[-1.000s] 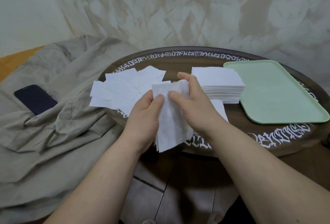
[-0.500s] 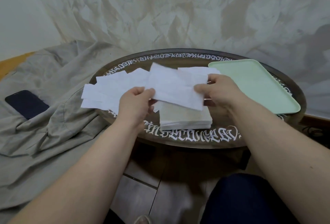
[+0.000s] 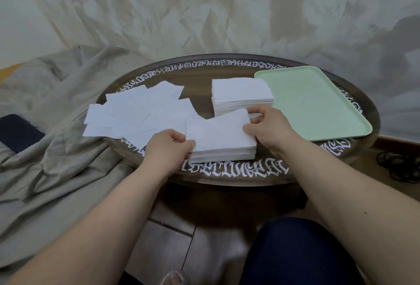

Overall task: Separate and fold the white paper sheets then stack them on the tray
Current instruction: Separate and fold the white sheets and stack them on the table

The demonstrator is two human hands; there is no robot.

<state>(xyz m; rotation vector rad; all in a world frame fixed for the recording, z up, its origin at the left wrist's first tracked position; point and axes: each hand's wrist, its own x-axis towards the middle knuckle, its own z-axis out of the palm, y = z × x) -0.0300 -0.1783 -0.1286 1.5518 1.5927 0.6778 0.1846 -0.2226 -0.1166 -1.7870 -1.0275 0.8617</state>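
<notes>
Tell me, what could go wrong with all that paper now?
The loose sheets on the left hang over the table edge, so a bump from the left hand might knock some off. Both hands hold the near stack close to the table's front edge; it could slide apart. The green tray holds no paper yet, so everything still has to be carried across.

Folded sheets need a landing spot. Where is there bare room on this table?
The green tray is wholly bare. A dark wedge of table lies between the loose sheets and the far stack. The near middle is crowded: near stack, both hands.
</notes>
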